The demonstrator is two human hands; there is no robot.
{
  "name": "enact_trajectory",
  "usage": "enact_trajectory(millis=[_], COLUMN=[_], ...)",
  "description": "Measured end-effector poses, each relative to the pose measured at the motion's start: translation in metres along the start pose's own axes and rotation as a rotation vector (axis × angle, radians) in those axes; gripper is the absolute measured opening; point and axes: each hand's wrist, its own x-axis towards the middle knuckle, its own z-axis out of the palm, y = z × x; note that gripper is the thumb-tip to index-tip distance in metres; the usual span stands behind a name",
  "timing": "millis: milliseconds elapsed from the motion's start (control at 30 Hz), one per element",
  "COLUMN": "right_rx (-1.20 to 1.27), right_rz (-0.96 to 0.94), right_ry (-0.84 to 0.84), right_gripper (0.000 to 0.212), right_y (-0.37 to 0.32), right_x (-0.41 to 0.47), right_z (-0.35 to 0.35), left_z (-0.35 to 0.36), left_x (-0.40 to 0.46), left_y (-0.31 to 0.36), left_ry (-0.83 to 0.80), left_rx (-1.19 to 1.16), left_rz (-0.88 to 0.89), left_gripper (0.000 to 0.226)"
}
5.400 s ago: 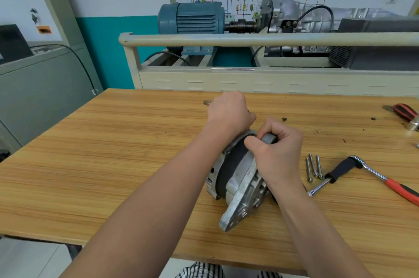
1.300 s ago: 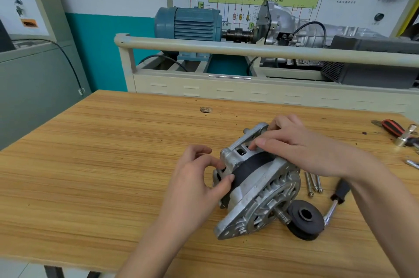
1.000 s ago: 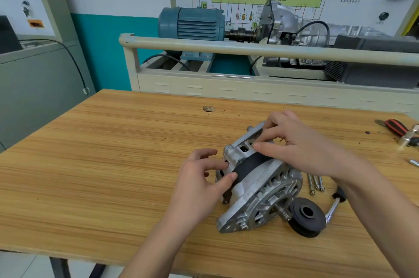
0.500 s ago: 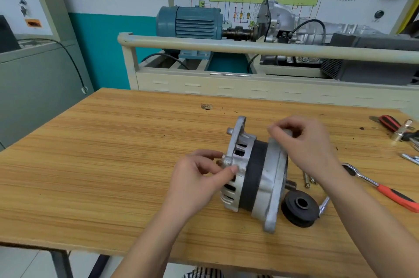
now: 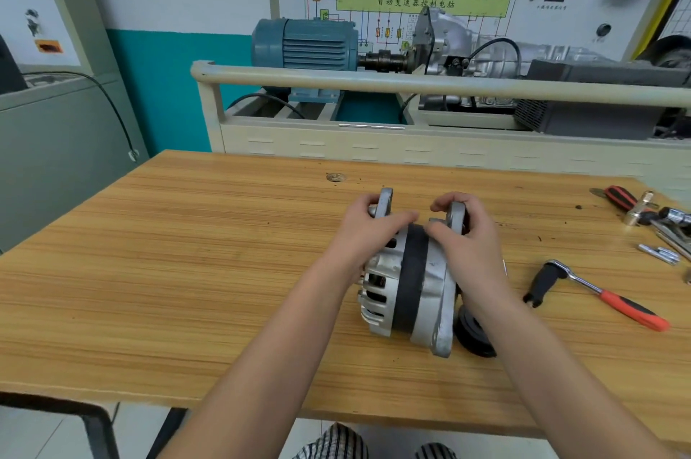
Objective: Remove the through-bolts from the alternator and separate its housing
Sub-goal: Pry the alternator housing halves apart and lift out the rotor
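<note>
Seen from a head-worn camera above a wooden workbench (image 5: 187, 271): alternator (image 5: 407, 282) resting on its side near the middle of the bench, black centre band between two silver housing halves, the halves closed together against the band. Left hand (image 5: 368, 234) curled over the left housing half, fingers wrapped behind its raised mounting ear (image 5: 385, 201), thumb laid across the top toward the black band. Right hand (image 5: 467, 238) gripping the right housing half, fingers hooked over the second mounting ear (image 5: 456, 213), thumb pressing near the seam. Both forearms reaching in from the lower edge of view. Black pulley (image 5: 475, 335) lying on the bench just beside the alternator's right face, partly hidden behind the right wrist. Ratchet wrench (image 5: 598, 290) with a red-and-black handle lying to the right, well apart from the alternator. Further right, near the bench edge, a red-handled tool (image 5: 619, 196) and several small metal pieces (image 5: 660, 254), too small to identify. Removed through-bolts not distinguishable, possibly covered by the right arm. Behind the bench, a cream-coloured training stand (image 5: 374, 84) carrying a blue electric motor (image 5: 303, 43) coupled to a grey gearbox (image 5: 448, 39), with a wiring-diagram board (image 5: 422, 2) on the wall above.
</note>
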Motion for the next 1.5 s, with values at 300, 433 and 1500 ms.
enact_trajectory(millis=[300, 433, 1500], right_rx=[0.155, 0.196, 0.266], right_rz=[-0.007, -0.036, -0.110], right_ry=[-0.004, 0.039, 0.103], right_gripper=[0.023, 0.025, 0.028], right_y=[-0.008, -0.005, 0.003], right_x=[-0.008, -0.015, -0.018], right_z=[0.006, 0.010, 0.010], left_z=[0.010, 0.015, 0.028], left_x=[0.021, 0.022, 0.039], left_y=[0.021, 0.022, 0.030], left_ry=[0.236, 0.346, 0.237], left_rx=[0.570, 0.724, 0.906], left_rz=[0.153, 0.226, 0.449], left_gripper=[0.034, 0.039, 0.025])
